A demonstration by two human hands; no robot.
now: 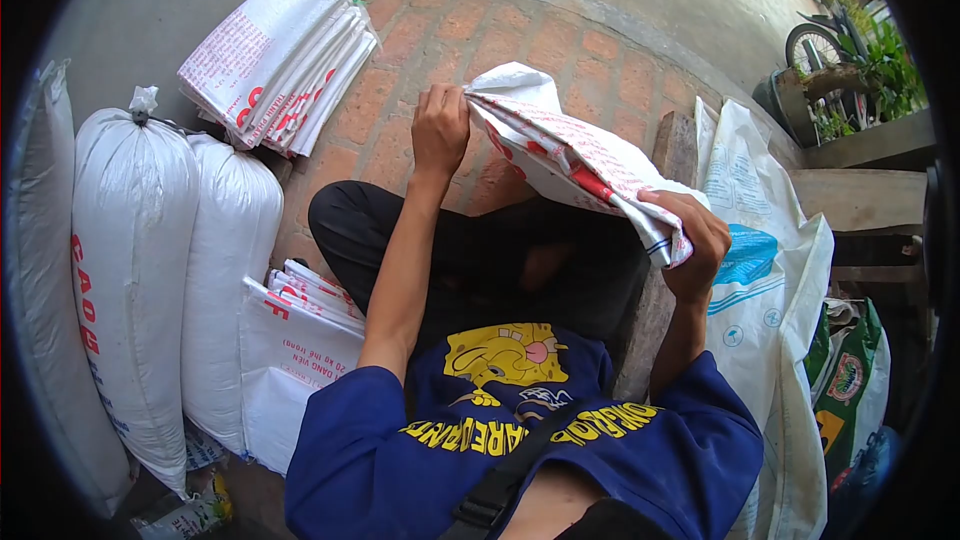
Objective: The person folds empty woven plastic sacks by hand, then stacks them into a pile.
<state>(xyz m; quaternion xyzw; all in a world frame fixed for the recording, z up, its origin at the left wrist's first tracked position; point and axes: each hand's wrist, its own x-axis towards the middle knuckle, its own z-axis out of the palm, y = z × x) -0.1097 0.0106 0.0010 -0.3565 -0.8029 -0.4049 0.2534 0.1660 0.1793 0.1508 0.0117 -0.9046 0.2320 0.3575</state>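
Held up above my crossed legs is a white woven sack [590,155] with red print, folded lengthwise and slightly bunched. My left hand [440,130] is closed on its upper left corner. Lower down on the right, my right hand [692,240] grips the other end, fingers wrapped over the folded edge. A stack of folded white sacks [275,60] with red print lies on the bricks at the upper left. More folded sacks [310,340] rest beside my left thigh.
Full tied white sacks [135,270] stand along the left. A large white and blue sack [760,240] lies over wood at the right, near a green bag [845,390]. Brick paving [400,50] runs ahead; a plant pot [790,105] and bicycle wheel [812,48] are at upper right.
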